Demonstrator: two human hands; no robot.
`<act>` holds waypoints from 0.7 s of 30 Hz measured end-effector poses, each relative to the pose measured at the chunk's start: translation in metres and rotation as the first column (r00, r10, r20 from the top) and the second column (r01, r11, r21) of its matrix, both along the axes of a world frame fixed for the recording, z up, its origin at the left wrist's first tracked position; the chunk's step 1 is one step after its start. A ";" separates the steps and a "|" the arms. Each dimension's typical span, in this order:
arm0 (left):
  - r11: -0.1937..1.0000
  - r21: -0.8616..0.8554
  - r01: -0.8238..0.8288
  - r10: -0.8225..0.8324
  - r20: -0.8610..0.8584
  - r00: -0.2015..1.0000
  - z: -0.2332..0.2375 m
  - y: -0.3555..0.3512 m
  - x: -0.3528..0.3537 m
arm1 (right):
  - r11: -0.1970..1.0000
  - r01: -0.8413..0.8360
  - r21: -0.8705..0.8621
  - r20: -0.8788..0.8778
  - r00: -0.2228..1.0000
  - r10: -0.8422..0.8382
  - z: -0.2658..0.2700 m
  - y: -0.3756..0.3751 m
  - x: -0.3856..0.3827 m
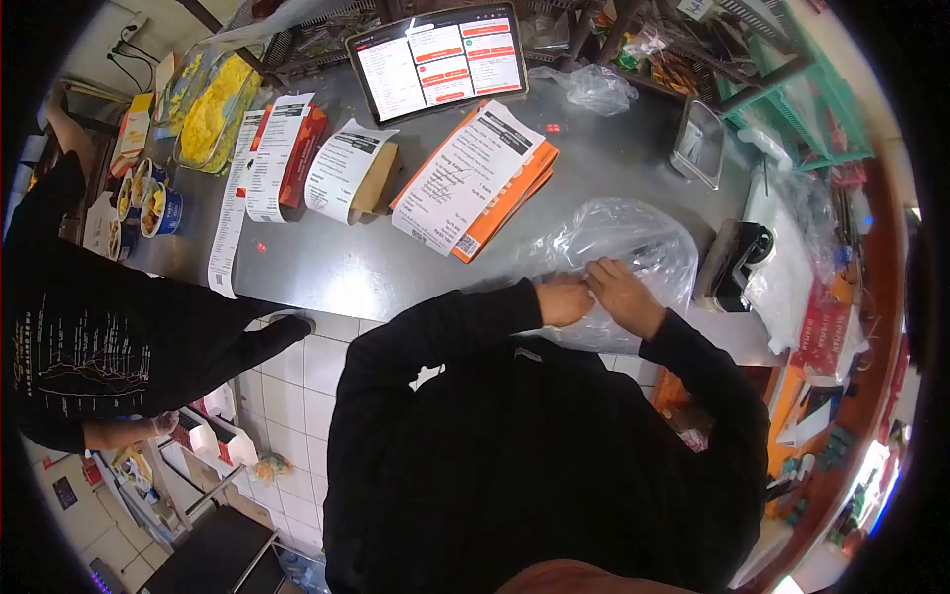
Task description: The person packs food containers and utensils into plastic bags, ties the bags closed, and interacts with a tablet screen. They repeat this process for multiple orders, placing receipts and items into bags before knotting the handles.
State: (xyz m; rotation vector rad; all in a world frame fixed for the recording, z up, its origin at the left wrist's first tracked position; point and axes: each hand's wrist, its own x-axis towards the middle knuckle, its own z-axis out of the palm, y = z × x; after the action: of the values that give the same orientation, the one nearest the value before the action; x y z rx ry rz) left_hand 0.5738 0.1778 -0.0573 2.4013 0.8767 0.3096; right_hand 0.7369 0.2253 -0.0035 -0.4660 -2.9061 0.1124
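A clear plastic bag [653,233] lies crumpled and partly puffed out at the front edge of the metal counter. My left hand [564,301] is closed on the near side of this bag, its fingers mostly turned away from view. Close beside it, my right hand [629,300] pinches the same film with bent fingers. Beyond the bag, an orange box [510,198] carries a long printed receipt [465,178]. To its left stand a brown paper package [379,178] with a receipt and a red box [305,158] with receipts.
A lit tablet [440,61] stands at the back. A metal tray [699,144] and a black device [737,267] are on the right. At left are a container of yellow food [218,109], several blue cups [161,213], and another person in black [99,327].
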 end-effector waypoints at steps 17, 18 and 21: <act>0.803 0.178 -0.569 0.578 -0.466 0.670 0.045 -0.025 -0.001 | 0.988 -0.074 -0.138 0.222 0.970 0.104 0.042 0.054 0.005; 0.861 0.061 -0.505 0.502 -0.264 0.823 0.064 -0.026 -0.014 | 0.942 -0.220 -0.254 0.112 0.960 0.255 0.056 0.063 0.002; 0.577 -0.182 -0.796 0.686 0.637 0.352 0.122 -0.040 -0.051 | 0.647 -0.043 -0.761 -0.042 0.999 0.016 0.125 0.098 -0.046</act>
State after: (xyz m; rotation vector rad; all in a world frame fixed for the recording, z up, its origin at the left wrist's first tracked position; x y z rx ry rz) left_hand 0.5230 0.1380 0.0644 1.5702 1.5704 1.5396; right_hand 0.6908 0.3229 0.1216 -0.5140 -2.6882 1.3827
